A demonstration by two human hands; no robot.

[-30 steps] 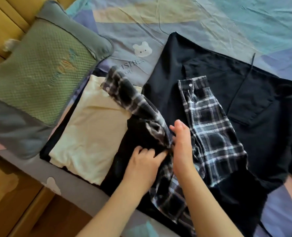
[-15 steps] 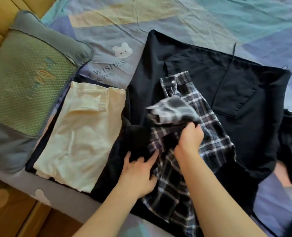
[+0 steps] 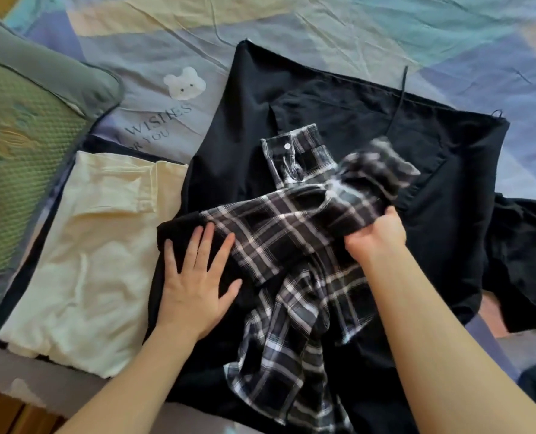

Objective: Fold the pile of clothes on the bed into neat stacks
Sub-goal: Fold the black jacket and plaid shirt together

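A black-and-white plaid shirt lies crumpled across a large black garment spread on the bed. My left hand presses flat, fingers spread, on the shirt's left edge and the black cloth under it. My right hand grips a bunch of the plaid fabric, with one sleeve stretched across to the right and its end blurred. A folded cream garment lies to the left on a dark folded piece.
A green and grey pillow sits at the left. More black clothing lies bunched at the right. The patterned bedsheet stretches beyond, and the bed's near edge runs along the lower left.
The plaid sleeve that lay over the cream garment has been pulled rightward across the shirt by my right hand. My left hand moved from gripping to pressing flat.
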